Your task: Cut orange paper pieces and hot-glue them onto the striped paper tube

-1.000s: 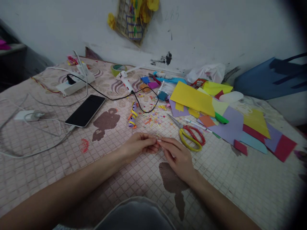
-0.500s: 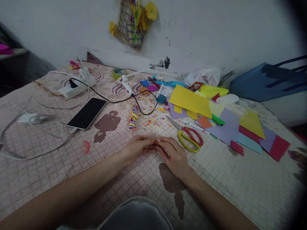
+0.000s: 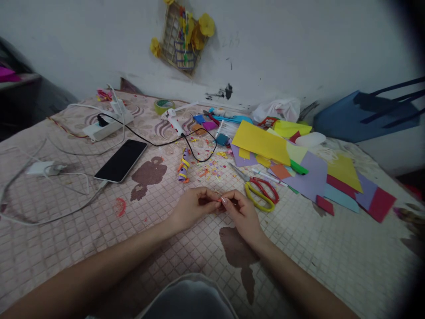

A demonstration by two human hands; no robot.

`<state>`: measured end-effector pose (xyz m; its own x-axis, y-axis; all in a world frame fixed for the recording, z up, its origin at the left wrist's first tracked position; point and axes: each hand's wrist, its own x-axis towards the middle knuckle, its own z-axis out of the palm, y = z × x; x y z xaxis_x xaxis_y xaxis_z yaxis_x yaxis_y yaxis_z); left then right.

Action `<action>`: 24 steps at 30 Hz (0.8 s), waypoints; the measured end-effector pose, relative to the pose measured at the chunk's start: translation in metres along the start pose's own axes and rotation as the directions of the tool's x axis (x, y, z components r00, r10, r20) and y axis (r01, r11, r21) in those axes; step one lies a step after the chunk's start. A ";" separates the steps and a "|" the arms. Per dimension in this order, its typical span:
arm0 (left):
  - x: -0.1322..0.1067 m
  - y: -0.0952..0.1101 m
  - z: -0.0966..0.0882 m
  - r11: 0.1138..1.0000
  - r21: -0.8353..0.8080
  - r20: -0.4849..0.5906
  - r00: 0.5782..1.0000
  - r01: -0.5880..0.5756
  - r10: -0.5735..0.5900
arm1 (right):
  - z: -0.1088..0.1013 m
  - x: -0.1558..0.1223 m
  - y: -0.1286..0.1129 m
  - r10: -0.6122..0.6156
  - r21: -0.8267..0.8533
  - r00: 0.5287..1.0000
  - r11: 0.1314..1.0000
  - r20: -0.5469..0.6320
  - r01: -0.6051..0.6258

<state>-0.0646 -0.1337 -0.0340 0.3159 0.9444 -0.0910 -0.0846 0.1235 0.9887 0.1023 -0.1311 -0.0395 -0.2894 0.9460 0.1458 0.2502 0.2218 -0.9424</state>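
My left hand (image 3: pixel 195 206) and my right hand (image 3: pixel 241 215) meet at the fingertips above the patterned cloth. Pinched between them is a tiny orange-red piece (image 3: pixel 219 200), mostly covered by the fingers; its kind cannot be made out. Close to my right hand lie scissors (image 3: pixel 260 192) with red and yellow handles. Beyond my left hand stands a small purple roll wound with yellow strip (image 3: pixel 183 166). Small coloured scraps (image 3: pixel 210 170) are scattered just past the fingertips.
Coloured sheets (image 3: pixel 260 142) are piled at the right. A glue gun (image 3: pixel 173 122) with a black cord lies at the back, near green tape (image 3: pixel 164 105). On the left are a phone (image 3: pixel 121 160), a power strip (image 3: pixel 108 126) and a white charger (image 3: pixel 43 168) with cables.
My fingers have shifted around the small piece: both thumbs now press in from the near side, and my right fingers are more bent. The view has tilted slightly.
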 end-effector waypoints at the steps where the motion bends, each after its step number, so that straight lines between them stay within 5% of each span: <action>1: 0.000 0.001 0.000 0.999 0.032 -0.005 1.000 -0.005 0.005 | 0.000 0.000 0.000 0.007 0.011 1.000 1.000 0.012 -0.007; 6: -0.001 0.003 -0.001 0.996 0.094 0.018 1.000 0.006 -0.008 | -0.004 0.003 -0.003 0.018 0.027 0.992 0.999 0.128 -0.022; 12: -0.001 0.005 -0.006 0.978 0.204 0.071 0.996 0.039 -0.054 | -0.012 0.005 -0.005 -0.053 -0.173 0.970 0.980 0.238 0.096; 24: 0.001 0.003 -0.003 0.945 0.324 0.086 0.996 -0.042 0.015 | -0.013 0.005 -0.003 -0.035 -0.242 0.976 0.966 0.216 0.088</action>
<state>-0.0672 -0.1320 -0.0315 0.3944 0.9166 -0.0659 0.2135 -0.0217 0.9767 0.1125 -0.1236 -0.0321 -0.4904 0.8645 0.1104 0.4395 0.3547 -0.8252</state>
